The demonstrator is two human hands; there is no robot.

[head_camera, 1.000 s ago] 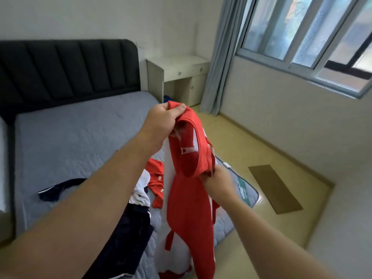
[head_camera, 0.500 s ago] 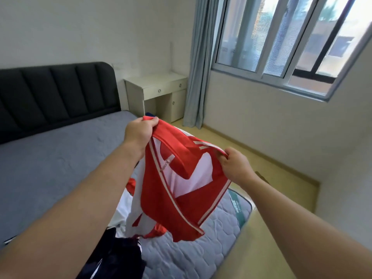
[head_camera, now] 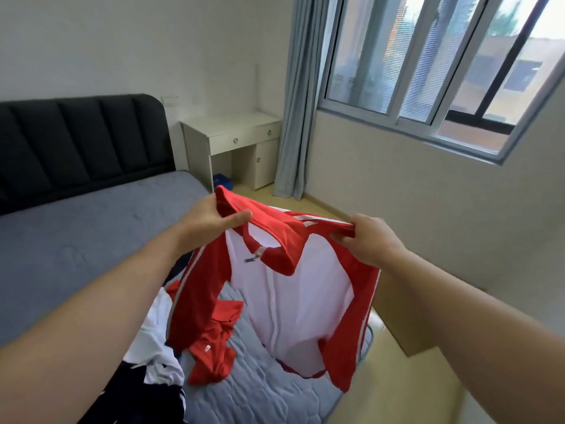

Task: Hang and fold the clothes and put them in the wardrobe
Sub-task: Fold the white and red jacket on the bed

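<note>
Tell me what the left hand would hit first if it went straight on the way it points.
Besides the red jacket it grips, the left hand points toward the curtain; that probably comes first, though depth is unclear.

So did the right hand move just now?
Yes. The right hand moved rightward, from above the mattress to past its edge, spreading the red jacket.

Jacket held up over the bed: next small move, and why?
Probably lower the jacket flat onto the bare grey part of the bed for folding: left hand and right hand each pinch a shoulder, it hangs spread out, and no hanger is in view.
</note>
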